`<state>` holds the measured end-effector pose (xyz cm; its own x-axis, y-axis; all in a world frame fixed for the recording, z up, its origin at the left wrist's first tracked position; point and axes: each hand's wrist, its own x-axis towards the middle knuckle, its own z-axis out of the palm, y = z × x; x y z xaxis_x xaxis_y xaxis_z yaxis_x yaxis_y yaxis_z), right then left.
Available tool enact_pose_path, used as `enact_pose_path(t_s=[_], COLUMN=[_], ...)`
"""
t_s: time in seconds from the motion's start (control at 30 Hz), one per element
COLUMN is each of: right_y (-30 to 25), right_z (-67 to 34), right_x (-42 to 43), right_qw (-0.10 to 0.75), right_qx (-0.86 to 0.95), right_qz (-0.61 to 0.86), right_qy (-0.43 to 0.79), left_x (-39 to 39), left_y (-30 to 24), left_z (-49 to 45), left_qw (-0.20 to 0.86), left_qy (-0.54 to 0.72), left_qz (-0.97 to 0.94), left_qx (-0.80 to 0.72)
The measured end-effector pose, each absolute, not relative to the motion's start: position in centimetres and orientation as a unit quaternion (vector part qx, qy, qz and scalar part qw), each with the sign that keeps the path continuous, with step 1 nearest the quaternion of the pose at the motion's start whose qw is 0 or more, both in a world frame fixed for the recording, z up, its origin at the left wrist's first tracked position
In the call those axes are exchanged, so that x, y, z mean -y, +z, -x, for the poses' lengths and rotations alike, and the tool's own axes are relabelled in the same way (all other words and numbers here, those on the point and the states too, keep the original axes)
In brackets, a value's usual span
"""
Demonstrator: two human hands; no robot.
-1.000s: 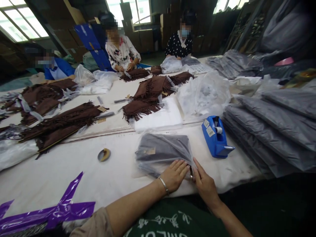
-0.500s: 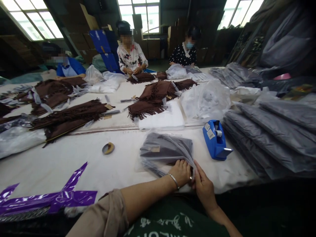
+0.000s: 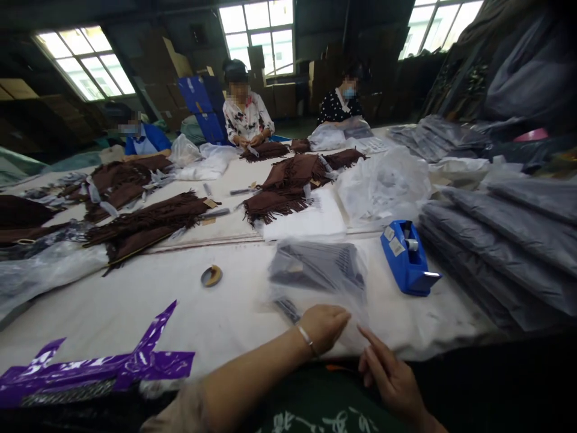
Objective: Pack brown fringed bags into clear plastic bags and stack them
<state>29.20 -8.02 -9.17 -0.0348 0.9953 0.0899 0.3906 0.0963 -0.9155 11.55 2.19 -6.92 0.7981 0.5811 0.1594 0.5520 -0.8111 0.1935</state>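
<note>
A clear plastic bag [image 3: 315, 272] with a folded grey garment inside lies on the white table [image 3: 148, 307] right in front of me. My left hand [image 3: 323, 325], a bangle on its wrist, has its fingers curled and pinched on the bag's near edge, which is raised off the table. My right hand [image 3: 387, 371] hovers just right of the left hand at the table's front edge. Its fingers are loose and apart, the index finger points toward the bag, and it holds nothing.
A blue tape dispenser [image 3: 408, 257] stands right of the bag, beside stacked bagged grey garments [image 3: 509, 240]. A tape roll [image 3: 211, 275] and purple strips [image 3: 103, 364] lie to the left. Brown fringed scarves [image 3: 148, 219], white sheets [image 3: 311, 221] and loose bags [image 3: 383, 183] lie beyond. Three people work at the far side.
My left hand went from lying flat on the bag to pinching and lifting its near edge. My right hand came off the bag and drew back toward me.
</note>
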Motion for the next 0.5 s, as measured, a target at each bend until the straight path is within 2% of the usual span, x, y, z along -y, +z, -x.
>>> enact_pose_path(t_s=[0.07,0.17,0.23,0.37,0.5], right_y=[-8.7,-7.7,-7.3,-7.2,-7.3], right_z=[-28.4,-26.2,-23.7,-17.4,-13.3], right_x=[7.6,5.3,3.2,-0.1,-2.3], right_qw=[0.402,0.359,0.316,0.247,0.255], right_qx=[0.703,0.788,0.816,0.844,0.836], right_qz=[0.473,0.402,0.400,0.403,0.436], right_qy=[0.346,0.297,0.274,0.252,0.214], left_x=[-0.6,-0.7,-2.1,-4.4,-3.3], left_y=[-6.4,-6.4,-7.3,-9.5,-9.9], left_z=[-6.7,-1.0,1.3,3.0,2.9], left_qw=[0.065,0.024,0.015,0.064,0.040], left_qy=[0.200,0.237,0.225,0.263,0.334], left_qz=[-0.929,-0.883,-0.844,-0.768,-0.742], left_qx=[-0.305,-0.404,-0.487,-0.581,-0.580])
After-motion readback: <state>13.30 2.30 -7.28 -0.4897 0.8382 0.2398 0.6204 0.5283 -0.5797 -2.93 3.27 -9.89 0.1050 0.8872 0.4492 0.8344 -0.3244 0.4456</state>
